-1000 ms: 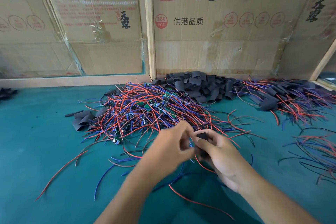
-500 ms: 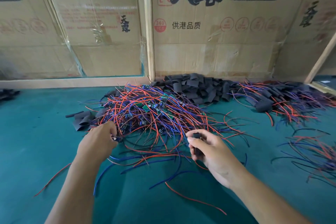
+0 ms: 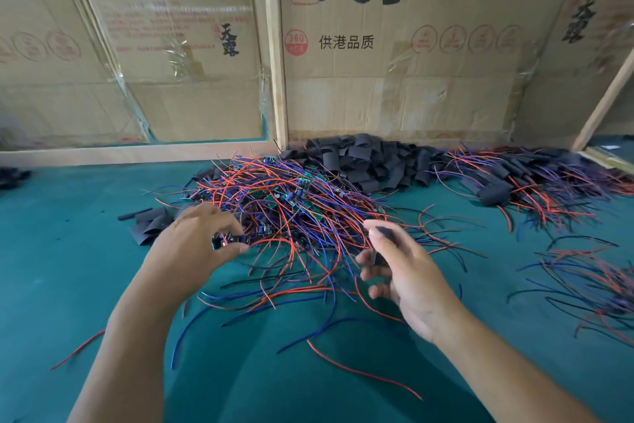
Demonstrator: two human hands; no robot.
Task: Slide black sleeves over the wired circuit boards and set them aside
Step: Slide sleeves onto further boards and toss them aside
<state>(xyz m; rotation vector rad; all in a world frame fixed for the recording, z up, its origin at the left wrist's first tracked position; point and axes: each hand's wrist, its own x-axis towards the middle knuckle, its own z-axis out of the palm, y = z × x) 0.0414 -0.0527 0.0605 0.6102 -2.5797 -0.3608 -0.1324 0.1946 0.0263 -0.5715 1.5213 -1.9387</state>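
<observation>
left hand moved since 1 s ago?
Yes. The left hand left the right hand, went left to the edge of the wire pile, and now pinches a board.

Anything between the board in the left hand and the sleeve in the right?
No solid object. The left hand pinches a circuit board at the near edge of the wire pile; the right hand holds a black sleeve. Only loose wires from the pile cross the gap and could snag the board's leads.
</observation>
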